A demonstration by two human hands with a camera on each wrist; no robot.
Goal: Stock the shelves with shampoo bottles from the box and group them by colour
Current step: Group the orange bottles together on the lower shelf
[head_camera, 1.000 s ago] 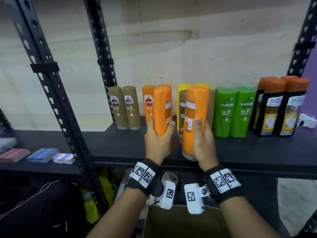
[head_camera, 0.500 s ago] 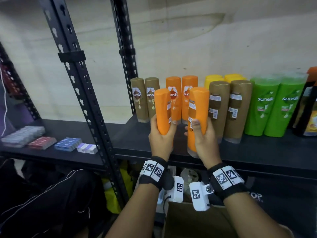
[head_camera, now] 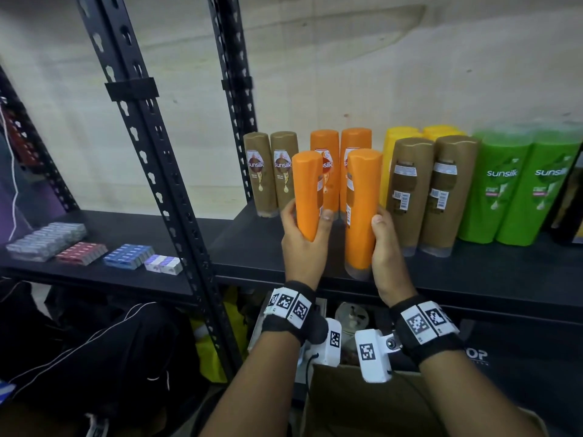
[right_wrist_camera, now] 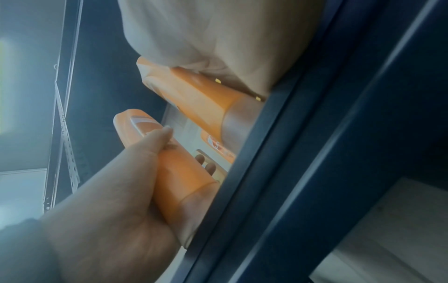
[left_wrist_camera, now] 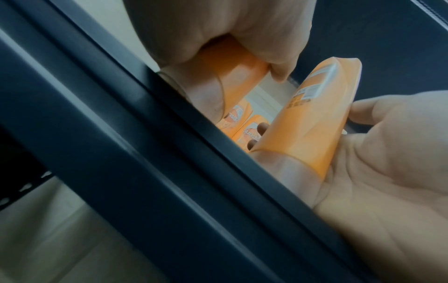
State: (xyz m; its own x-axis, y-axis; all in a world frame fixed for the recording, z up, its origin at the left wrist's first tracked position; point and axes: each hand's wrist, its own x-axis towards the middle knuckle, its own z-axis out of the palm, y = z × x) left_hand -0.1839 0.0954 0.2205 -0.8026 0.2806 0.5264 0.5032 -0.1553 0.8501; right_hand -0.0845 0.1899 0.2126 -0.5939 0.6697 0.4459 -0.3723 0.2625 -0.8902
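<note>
Since a second ago the view has swung left, so the row of bottles now sits right of centre and both hands have carried their bottles toward the orange pair at the back. The black metal shelf (head_camera: 473, 272) fills the middle band of the head view, holding brown, yellow, green and two standing orange shampoo bottles (head_camera: 340, 171) near centre. An open cardboard box (head_camera: 340, 402) lies at the bottom edge. The left hand (head_camera: 301, 244) is wrapped round a tall orange plastic shampoo bottle (head_camera: 307, 193), lifted clear of the shelf. The right hand (head_camera: 389, 253) is wrapped round a second orange bottle (head_camera: 361, 209), whose base hangs just above the front lip.

To do this well, I judge each bottle should go down upright directly in front of the orange pair, labels turned outward as the back row shows. Keep the right one clear of the two brown bottles (head_camera: 432, 190) just beside it, lest they topple.
</note>
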